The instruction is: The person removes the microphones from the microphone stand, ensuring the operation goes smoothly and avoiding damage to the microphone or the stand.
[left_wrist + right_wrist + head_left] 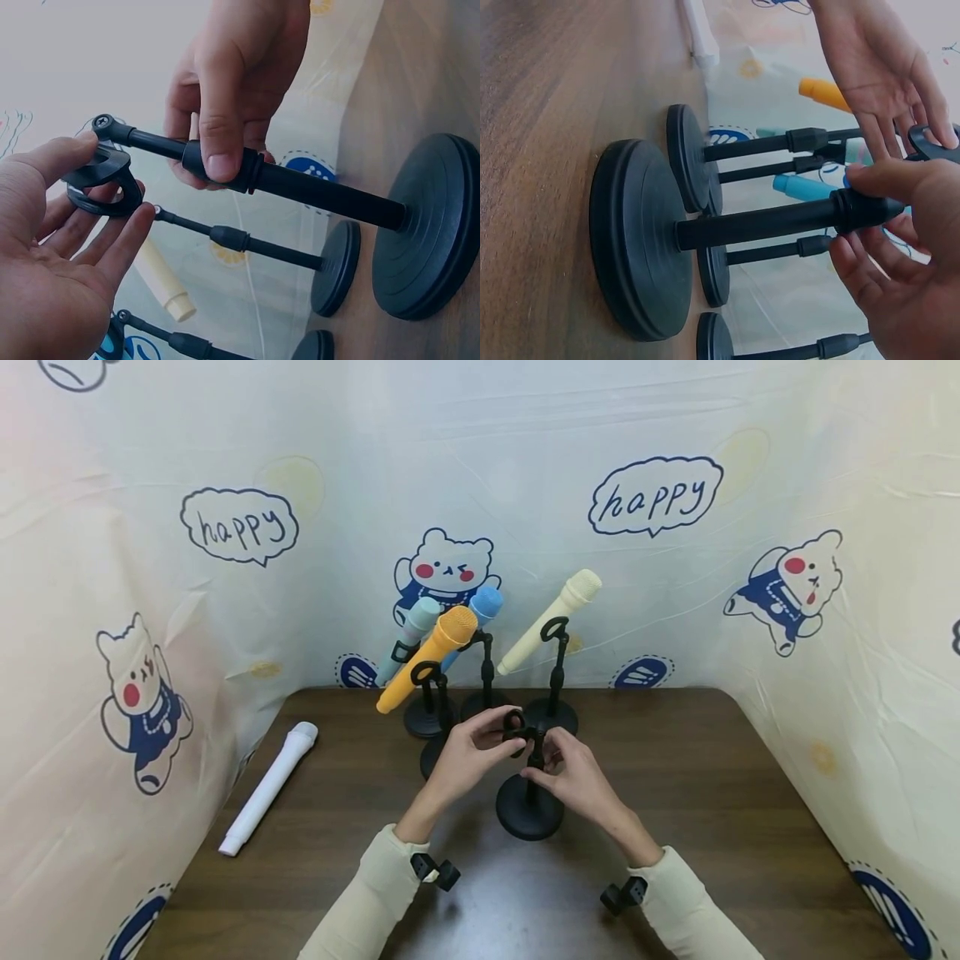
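Observation:
A black desktop microphone stand (529,814) stands upright on its round base in front of me, with no microphone in its clip. My left hand (471,753) holds the stand's ring-shaped clip (90,166) between thumb and fingers. On the pole, my right hand (579,777) grips the thicker collar (249,172), its thumb pressed along one side. Behind both hands are several more black stands, bearing an orange microphone (429,658), a teal microphone (420,620), a blue microphone (486,602) and a cream microphone (549,622).
A white microphone (268,789) lies on the left part of the dark wooden table (675,785). Printed cloth (525,452) hangs behind the table and along both its sides. The other stands' round bases crowd close behind the held stand.

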### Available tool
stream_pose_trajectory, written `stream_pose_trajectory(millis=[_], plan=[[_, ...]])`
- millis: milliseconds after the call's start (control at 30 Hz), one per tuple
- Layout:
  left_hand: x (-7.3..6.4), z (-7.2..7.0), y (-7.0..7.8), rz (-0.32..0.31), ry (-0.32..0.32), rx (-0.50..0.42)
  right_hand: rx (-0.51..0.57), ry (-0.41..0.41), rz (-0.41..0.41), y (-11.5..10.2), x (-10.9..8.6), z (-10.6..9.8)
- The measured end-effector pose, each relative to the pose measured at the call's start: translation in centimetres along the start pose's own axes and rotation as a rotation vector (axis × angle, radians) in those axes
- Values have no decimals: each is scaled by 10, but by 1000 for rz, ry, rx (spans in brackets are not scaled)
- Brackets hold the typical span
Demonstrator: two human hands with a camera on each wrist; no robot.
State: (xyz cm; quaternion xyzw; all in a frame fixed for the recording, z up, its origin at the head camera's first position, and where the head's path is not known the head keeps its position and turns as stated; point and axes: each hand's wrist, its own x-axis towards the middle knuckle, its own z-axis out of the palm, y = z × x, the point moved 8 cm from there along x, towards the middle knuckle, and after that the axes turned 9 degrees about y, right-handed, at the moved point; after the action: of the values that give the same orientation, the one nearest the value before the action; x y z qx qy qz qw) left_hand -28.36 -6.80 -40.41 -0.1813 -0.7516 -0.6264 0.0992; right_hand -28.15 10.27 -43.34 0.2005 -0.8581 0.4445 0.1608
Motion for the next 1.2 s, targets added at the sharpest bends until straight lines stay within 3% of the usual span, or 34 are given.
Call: stream_pose_trajectory(millis=[367, 667, 967, 1067, 1200], plan=[[1, 1, 1, -19, -8, -4, 125, -132, 13, 1, -4, 4], [0, 2, 0, -9, -9, -13, 137, -98, 17, 1, -2, 4], [0, 1, -1, -14, -8, -22, 58, -4, 44, 5, 0, 1], [0, 1, -1, -12, -6, -25, 80, -15, 40, 6, 1, 0], [0, 1, -1, -14, -10, -24, 186, -79, 35, 4, -1, 1]])
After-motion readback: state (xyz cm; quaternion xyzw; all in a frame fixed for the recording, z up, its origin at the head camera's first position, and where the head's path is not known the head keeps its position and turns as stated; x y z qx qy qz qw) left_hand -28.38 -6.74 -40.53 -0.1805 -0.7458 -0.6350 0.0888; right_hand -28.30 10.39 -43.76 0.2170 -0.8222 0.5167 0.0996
